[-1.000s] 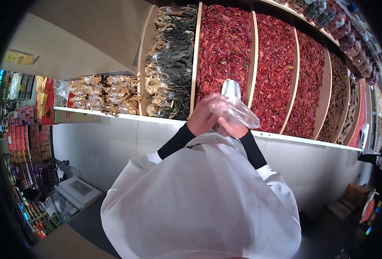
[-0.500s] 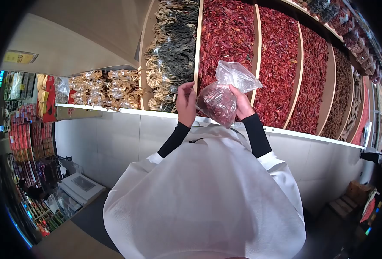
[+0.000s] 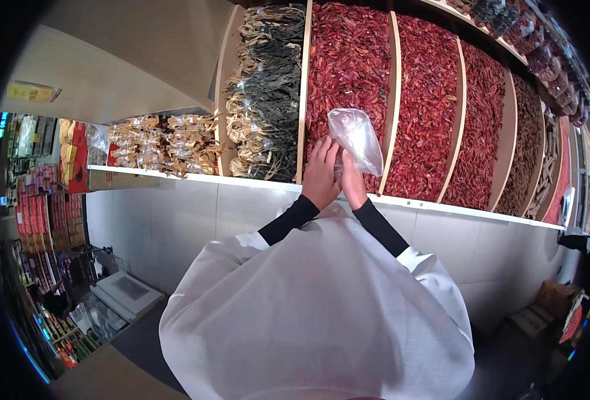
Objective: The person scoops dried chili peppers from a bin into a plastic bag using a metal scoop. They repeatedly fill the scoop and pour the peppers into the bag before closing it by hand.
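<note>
A clear plastic bag (image 3: pixel 357 137) is held at the front of the bin of dried red chillies (image 3: pixel 351 60). My left hand (image 3: pixel 322 175) is wrapped round the bag's left side, its back towards the camera. Against the bag's lower right side, my right hand (image 3: pixel 353 181) is closed on it, close beside the left. The lower part of the bag and its contents are mostly hidden behind my hands, while the upper part sticks up loose.
More bins of red chillies (image 3: pixel 425 100) and brown spices (image 3: pixel 521 140) run right behind the white front edge (image 3: pixel 441 208). To the left lie dark and pale dried bundles (image 3: pixel 265 100) and packed tan goods (image 3: pixel 168 143). A white scale (image 3: pixel 127 291) stands lower left.
My left hand has moved right onto the bag, and my right hand has moved left and slightly down. The two hands are now together, with the bag turned and its red contents hidden.
</note>
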Tool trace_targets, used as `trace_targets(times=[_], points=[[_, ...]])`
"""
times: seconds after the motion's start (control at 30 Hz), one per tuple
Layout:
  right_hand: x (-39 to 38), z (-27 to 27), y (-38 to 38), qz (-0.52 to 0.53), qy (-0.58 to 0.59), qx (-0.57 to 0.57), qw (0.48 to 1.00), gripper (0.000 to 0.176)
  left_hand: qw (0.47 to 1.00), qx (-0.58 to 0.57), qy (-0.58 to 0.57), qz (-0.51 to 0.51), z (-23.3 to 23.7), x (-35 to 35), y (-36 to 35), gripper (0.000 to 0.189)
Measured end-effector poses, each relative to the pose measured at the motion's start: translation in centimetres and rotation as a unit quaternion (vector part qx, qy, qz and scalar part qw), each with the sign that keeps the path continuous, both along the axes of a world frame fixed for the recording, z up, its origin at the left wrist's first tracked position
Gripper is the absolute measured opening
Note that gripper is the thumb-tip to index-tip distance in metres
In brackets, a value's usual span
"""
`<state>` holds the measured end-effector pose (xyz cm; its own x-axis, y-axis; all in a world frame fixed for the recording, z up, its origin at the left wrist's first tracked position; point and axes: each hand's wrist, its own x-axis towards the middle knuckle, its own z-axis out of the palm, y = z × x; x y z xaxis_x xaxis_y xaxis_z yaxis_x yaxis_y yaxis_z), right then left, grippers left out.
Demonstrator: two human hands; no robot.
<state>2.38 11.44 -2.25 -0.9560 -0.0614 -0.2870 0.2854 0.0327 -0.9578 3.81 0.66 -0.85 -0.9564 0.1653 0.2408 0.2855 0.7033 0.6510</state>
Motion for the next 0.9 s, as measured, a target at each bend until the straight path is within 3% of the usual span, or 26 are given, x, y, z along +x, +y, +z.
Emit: trace_targets(times=[0.07,0.1,0.13,0.17,0.2,0.23,0.27,0.33,0.37,0.4,0.43,0.47,0.5,0.53,0.6,0.67,0.73,0.77,0.87,0.9], points=[[0.6,-0.1,0.2,-0.015,0.013,0.01,1.0,0.056,0.999,0.028,0.004,0.03,-0.8,-0.5,-0.2,0.06],[0.7,0.7,0.3,0.04,0.058,0.054,0.996,0.054,0.998,0.025,0.043,0.036,-1.3,-0.8,-0.5,0.044],[0.9,1.7,0.4,0.095,0.102,0.098,0.985,0.052,0.998,0.026,0.044,0.034,-1.5,-1.2,-1.0,0.044],[1.2,2.8,0.1,0.064,0.189,0.121,0.972,0.043,0.988,0.144,-0.053,0.012,-1.7,-1.7,-2.0,0.04],[1.1,3.2,0.6,0.063,0.188,0.123,0.972,0.043,0.955,0.257,-0.15,-0.009,-2.1,-2.2,-3.1,0.036],[0.9,3.5,1.2,0.056,0.195,0.119,0.972,0.037,0.931,0.328,-0.155,-0.027,-2.6,-2.7,-4.3,0.034],[0.8,3.7,1.9,0.05,0.202,0.116,0.971,0.032,0.779,0.548,-0.287,0.097,-3.1,-2.5,-4.6,0.035],[0.4,2.8,3.0,-0.007,0.259,0.283,0.923,0.027,0.62,0.693,-0.36,0.076,-3.0,-3.2,-6.4,0.037],[0.2,1.6,3.6,-0.009,0.241,0.257,0.936,0.028,0.58,0.714,-0.386,0.066,-3.8,-3.5,-7.5,0.038],[0.1,0.3,4.3,-0.011,0.222,0.231,0.947,0.03,0.579,0.717,-0.383,0.07,-3.2,-3.8,-8.0,0.038],[0.2,-1.1,5.1,0.027,0.085,0.051,0.995,0.035,0.528,0.739,-0.417,0.032,-2.1,-4.0,-8.3,0.037],[0.1,-3.2,5.8,0.061,-0.022,-0.136,0.989,0.041,0.475,0.757,-0.448,-0.007,-1.5,-4.3,-8.4,0.036],[0.6,-1.6,6.1,0.075,-0.121,-0.295,0.945,0.043,0.475,0.756,-0.452,-0.003,-2.3,-4.6,-8.6,0.035],[1.2,0.2,6.4,0.084,-0.217,-0.443,0.866,0.045,0.474,0.756,-0.451,-0.001,-2.8,-4.7,-8.6,0.035],[1.9,-0.3,6.7,0.094,-0.229,-0.453,0.857,0.045,0.513,0.718,-0.47,0.032,-3.5,-5.0,-7.9,0.036],[2.5,-0.8,7.0,0.099,-0.237,-0.464,0.848,0.046,0.506,0.707,-0.492,0.044,-4.8,-5.4,-6.3,0.036],[2.7,-1.2,6.8,0.036,-0.215,-0.376,0.901,0.047,0.675,0.602,-0.426,0.005,-6.0,-6.0,-4.6,0.034],[2.6,-2.5,7.0,0.006,-0.223,-0.397,0.89,0.047,0.735,0.496,-0.462,-0.026,-6.4,-6.3,-4.9,0.037],[1.7,-4.1,7.2,-0.057,-0.209,-0.404,0.889,0.046,0.712,0.533,-0.457,0.01,-7.2,-6.4,-2.5,0.041],[1.2,-4.6,7.2,-0.078,-0.188,-0.392,0.897,0.045,0.736,0.505,-0.451,-0.009,-9.5,-6.5,-2.5,0.042]])
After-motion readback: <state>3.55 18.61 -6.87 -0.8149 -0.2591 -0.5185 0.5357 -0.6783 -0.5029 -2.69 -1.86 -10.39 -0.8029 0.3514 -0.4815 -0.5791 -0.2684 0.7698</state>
